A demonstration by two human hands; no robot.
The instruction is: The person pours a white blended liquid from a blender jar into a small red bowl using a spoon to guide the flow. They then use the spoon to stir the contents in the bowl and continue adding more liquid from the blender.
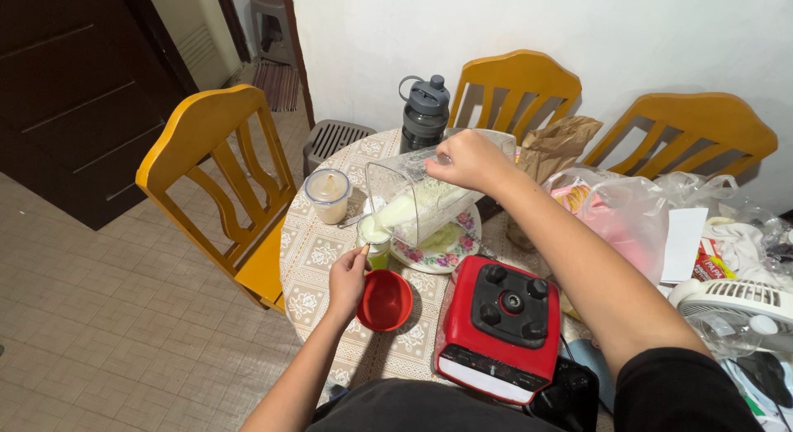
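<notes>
My right hand (471,159) grips a clear blender jar (413,202) and tilts it to the left. Pale green-white liquid runs from its mouth into a small glass (375,244). My left hand (347,277) steadies that glass from below and left. A red bowl (385,300) sits just right of my left hand. Under the jar lies a flowered plate (442,254). The red blender base (500,325) stands in front of me on the round table (318,246).
A lidded plastic cup (328,194) and a dark water jug (424,111) stand at the table's far side. Plastic bags (619,217), a brown paper bag (557,144) and a white fan (735,310) crowd the right. Three yellow wooden chairs (223,176) surround the table.
</notes>
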